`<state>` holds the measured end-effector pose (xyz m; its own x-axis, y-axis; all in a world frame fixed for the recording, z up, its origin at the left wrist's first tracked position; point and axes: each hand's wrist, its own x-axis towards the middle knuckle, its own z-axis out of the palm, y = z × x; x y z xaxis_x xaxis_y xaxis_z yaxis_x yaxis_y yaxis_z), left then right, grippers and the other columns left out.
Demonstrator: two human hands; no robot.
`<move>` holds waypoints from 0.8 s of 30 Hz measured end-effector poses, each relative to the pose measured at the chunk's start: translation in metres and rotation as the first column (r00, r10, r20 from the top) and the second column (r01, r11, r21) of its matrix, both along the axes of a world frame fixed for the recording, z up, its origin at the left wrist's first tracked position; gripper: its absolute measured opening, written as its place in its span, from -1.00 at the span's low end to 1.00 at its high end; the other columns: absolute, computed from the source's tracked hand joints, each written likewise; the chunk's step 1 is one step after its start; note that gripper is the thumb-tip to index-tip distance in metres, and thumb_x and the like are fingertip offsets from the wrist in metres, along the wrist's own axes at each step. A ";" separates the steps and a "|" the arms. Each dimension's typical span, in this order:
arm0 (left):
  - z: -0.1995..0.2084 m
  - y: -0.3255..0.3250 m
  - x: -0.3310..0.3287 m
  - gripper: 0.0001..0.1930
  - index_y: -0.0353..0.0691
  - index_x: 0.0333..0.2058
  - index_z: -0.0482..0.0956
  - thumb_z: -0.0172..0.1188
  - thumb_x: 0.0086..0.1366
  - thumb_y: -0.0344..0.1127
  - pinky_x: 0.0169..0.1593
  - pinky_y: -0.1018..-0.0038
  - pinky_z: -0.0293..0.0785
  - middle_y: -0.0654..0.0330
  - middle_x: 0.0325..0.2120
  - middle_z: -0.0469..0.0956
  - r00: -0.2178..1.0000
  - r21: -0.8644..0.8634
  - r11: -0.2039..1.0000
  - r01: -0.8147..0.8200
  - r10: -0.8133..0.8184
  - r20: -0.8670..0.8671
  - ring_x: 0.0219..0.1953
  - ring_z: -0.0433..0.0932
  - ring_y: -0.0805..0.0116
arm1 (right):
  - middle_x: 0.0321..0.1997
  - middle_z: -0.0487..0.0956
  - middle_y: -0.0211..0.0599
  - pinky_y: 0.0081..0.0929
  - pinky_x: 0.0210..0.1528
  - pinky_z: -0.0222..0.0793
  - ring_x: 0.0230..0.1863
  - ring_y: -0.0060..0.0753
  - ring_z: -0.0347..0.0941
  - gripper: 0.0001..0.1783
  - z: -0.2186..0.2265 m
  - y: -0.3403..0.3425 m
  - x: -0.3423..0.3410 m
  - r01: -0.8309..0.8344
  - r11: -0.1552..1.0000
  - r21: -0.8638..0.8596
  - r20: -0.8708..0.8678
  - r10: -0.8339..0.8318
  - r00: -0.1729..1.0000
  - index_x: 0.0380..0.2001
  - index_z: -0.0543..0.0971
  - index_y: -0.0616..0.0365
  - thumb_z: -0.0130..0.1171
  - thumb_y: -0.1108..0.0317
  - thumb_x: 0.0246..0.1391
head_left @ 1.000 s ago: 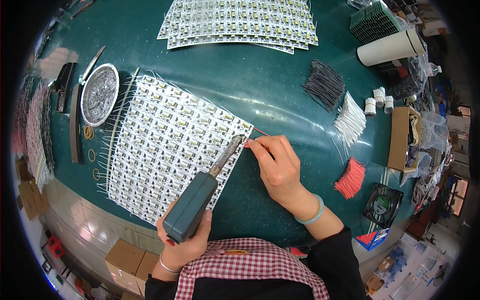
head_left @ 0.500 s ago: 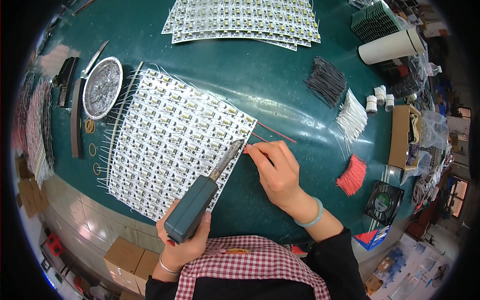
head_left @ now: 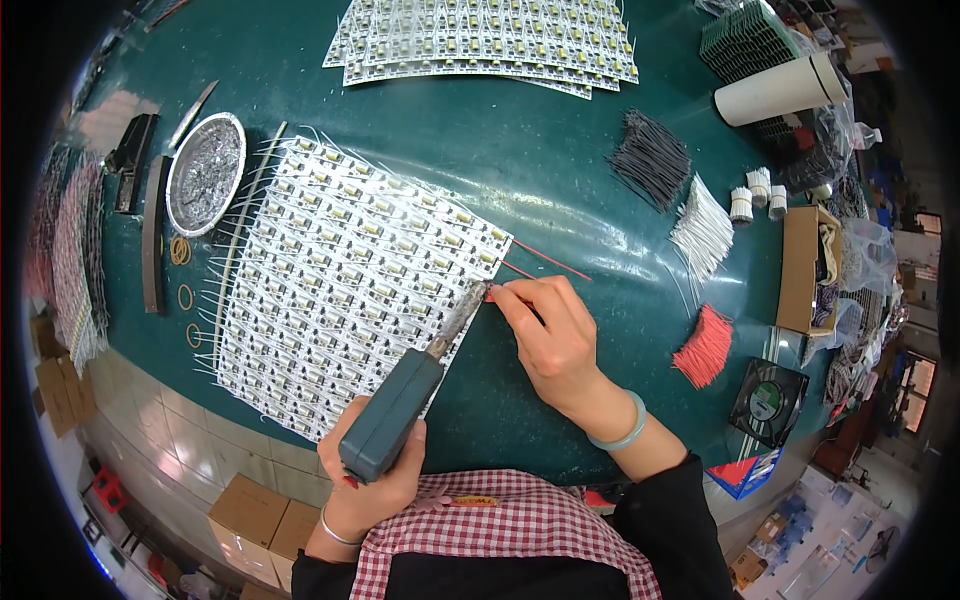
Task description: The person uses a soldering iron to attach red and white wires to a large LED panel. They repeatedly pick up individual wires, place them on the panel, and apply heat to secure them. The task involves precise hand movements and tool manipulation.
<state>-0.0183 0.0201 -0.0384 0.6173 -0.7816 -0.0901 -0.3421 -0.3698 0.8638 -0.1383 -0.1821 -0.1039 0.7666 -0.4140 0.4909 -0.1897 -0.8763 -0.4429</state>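
A white sheet of circuit boards (head_left: 330,290) lies on the green table, thin wires standing out along its left side. My left hand (head_left: 375,475) is closed round the green handle of a soldering iron (head_left: 392,412). Its tarnished tip reaches the sheet's right edge, close to my right fingertips. With thumb and forefinger, my right hand (head_left: 555,340) pinches a short red wire (head_left: 491,294) at that edge; most of the wire is hidden by the fingers. Just beyond, two red wires (head_left: 552,260) stick out from the sheet to the right.
More board sheets (head_left: 480,45) are stacked at the far side. Bundles of black wires (head_left: 650,160), white wires (head_left: 703,232) and red wires (head_left: 703,347) lie to the right, near a white tumbler (head_left: 780,95) and a small fan (head_left: 767,402). A foil-lined bowl (head_left: 206,175) stands left.
The soldering iron has shifted slightly to the right, bringing its tip nearer the pinched red wire. My right hand has hardly moved and keeps its pinch.
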 end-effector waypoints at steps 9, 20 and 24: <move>-0.009 0.019 -0.003 -0.78 -0.42 -0.30 0.64 0.32 0.01 -0.57 -0.43 0.49 0.48 0.06 -0.44 0.60 0.995 -0.006 0.997 -0.076 0.076 -0.063 -0.53 0.57 0.29 | -0.33 0.53 -0.24 -0.40 -0.35 0.42 -0.34 -0.24 0.46 -0.67 0.000 0.001 0.002 0.020 1.000 -0.019 0.011 -0.020 1.000 -0.24 0.57 0.30 0.25 0.57 -0.20; -0.004 0.001 -0.003 -0.88 -0.40 -0.37 0.62 0.31 0.06 -0.60 -0.42 0.55 0.43 0.12 -0.44 0.58 1.000 -0.070 0.997 -0.010 0.009 -0.011 -0.51 0.54 0.41 | -0.33 0.54 -0.25 -0.42 -0.38 0.43 -0.35 -0.25 0.46 -0.65 0.000 0.002 0.002 0.034 0.999 -0.031 0.005 -0.034 0.999 -0.23 0.56 0.29 0.27 0.58 -0.21; -0.004 -0.001 -0.005 -0.89 -0.39 -0.38 0.62 0.30 0.07 -0.60 -0.43 0.56 0.41 0.14 -0.46 0.56 0.999 -0.075 0.997 -0.028 0.025 -0.035 -0.51 0.53 0.44 | -0.33 0.54 -0.24 -0.41 -0.38 0.43 -0.35 -0.25 0.46 -0.67 0.000 0.002 0.002 0.034 0.999 -0.041 0.015 -0.033 0.999 -0.24 0.57 0.30 0.26 0.58 -0.20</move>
